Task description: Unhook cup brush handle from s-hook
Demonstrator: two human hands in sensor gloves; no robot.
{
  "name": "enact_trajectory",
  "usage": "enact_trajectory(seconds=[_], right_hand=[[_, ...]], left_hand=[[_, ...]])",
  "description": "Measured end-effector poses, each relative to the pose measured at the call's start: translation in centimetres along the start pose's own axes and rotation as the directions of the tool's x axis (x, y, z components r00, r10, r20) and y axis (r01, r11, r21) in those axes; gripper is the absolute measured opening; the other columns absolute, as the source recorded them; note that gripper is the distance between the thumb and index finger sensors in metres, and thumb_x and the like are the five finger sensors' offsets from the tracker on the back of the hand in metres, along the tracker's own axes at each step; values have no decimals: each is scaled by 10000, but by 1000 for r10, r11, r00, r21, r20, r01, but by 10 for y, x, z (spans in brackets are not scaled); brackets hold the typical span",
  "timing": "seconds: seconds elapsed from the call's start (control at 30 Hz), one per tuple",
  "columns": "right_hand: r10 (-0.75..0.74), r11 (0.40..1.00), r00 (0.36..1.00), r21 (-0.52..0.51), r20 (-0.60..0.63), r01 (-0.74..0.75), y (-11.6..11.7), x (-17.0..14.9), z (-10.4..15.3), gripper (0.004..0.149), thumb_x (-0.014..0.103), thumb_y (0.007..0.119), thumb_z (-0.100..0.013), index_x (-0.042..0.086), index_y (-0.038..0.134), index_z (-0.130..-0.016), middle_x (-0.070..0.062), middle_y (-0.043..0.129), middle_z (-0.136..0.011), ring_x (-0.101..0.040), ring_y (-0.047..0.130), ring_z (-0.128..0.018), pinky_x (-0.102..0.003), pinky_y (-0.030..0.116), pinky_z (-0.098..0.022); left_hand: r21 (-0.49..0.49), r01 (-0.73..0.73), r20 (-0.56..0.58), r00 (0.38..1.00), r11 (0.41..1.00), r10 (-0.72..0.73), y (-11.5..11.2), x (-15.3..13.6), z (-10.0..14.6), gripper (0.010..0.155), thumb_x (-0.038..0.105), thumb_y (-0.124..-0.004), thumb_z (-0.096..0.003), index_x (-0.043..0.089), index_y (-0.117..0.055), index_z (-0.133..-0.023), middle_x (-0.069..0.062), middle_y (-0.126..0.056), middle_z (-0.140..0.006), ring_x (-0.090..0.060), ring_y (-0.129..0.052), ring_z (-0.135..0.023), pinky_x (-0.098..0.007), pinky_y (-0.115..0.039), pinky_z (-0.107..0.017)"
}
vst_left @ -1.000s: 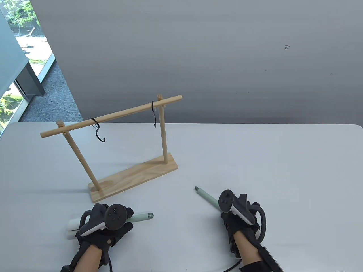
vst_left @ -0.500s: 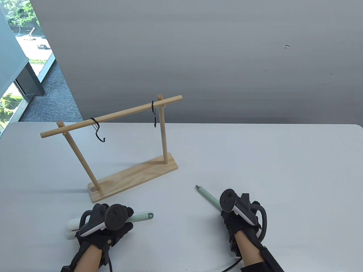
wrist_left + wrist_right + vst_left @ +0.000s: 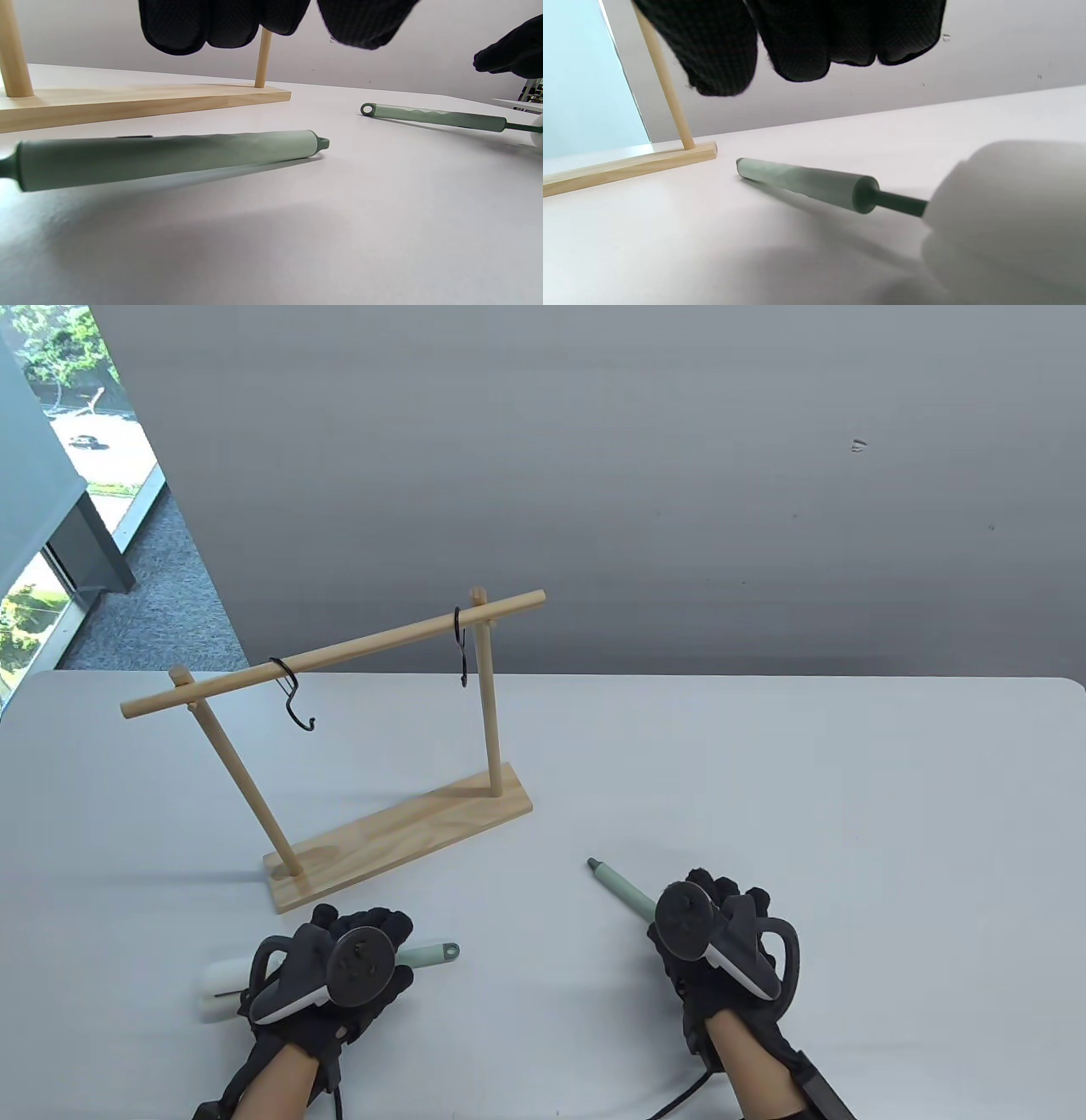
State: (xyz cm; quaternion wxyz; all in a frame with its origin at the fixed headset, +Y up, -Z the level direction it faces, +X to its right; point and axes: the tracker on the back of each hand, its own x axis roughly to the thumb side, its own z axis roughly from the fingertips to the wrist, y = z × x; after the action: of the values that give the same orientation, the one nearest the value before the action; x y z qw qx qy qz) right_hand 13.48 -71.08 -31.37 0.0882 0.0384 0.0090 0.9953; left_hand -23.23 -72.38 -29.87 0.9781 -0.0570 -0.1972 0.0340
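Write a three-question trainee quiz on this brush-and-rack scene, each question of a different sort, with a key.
1. True or false: a cup brush hangs from an s-hook on the wooden rack.
2. How many s-hooks are on the rack's rail? A) one B) two C) three
3. Fill in: the brush under the left hand and the brush under the right hand both lie on the ____.

Key: 1 false: both hooks, including the second hook, hang bare. 2 B. 3 table; in the wrist views both hands' fingers are lifted clear of the handles.
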Motion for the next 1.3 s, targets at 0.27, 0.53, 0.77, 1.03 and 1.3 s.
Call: enact_trajectory(seconds=[0.27, 0.53, 0.77, 1.03, 1.3], right_hand=[[16, 983, 991, -183, 129, 7, -5, 8, 31, 752, 475, 697, -477, 92, 426, -1064, -283, 201, -1103, -536, 253, -1048, -767, 158, -633], [96, 992, 977, -100, 188, -79, 18, 14, 32, 809, 522, 676, -469, 147, 301, -1081, -241, 43, -1087, -482, 71, -1048, -763, 28, -607], [109, 993, 971, -70, 210, -97, 24, 18, 31, 818, 529, 672, -469, 159, 273, -1080, -240, 35, -1088, -482, 60, -1047, -762, 10, -599], [89, 996, 974, -16, 210, -87, 29, 16, 25, 821, 525, 668, -474, 166, 243, -1077, -244, 31, -1086, -483, 55, -1046, -761, 1, -595], [68, 998, 975, -14, 214, -66, 28, 15, 24, 824, 523, 666, -476, 162, 232, -1076, -251, 36, -1086, -490, 64, -1045, -762, 6, -593]], left_hand=[[134, 51, 100, 993, 990, -65, 2, 25, -4, 692, 507, -708, -428, 180, -539, -1015, -188, -570, -1095, -455, -685, -975, -666, -405, -709], [2, 180, 169, 969, 984, -178, -15, 49, -14, 821, 595, -628, -434, 189, -294, -1065, -237, -185, -1153, -508, -330, -1083, -705, -254, -708], [-42, 186, 192, 966, 982, -175, -22, 52, -16, 859, 619, -609, -432, 201, -203, -1063, -234, -56, -1137, -508, -201, -1094, -717, -188, -698], [-62, 186, 178, 969, 981, -173, -22, 51, -15, 888, 619, -603, -433, 192, -120, -1044, -234, -31, -1125, -505, -194, -1094, -714, -183, -698], [-70, 179, 156, 974, 981, -166, -21, 48, -12, 900, 613, -604, -434, 177, -92, -1032, -239, -33, -1119, -504, -208, -1091, -710, -192, -699]])
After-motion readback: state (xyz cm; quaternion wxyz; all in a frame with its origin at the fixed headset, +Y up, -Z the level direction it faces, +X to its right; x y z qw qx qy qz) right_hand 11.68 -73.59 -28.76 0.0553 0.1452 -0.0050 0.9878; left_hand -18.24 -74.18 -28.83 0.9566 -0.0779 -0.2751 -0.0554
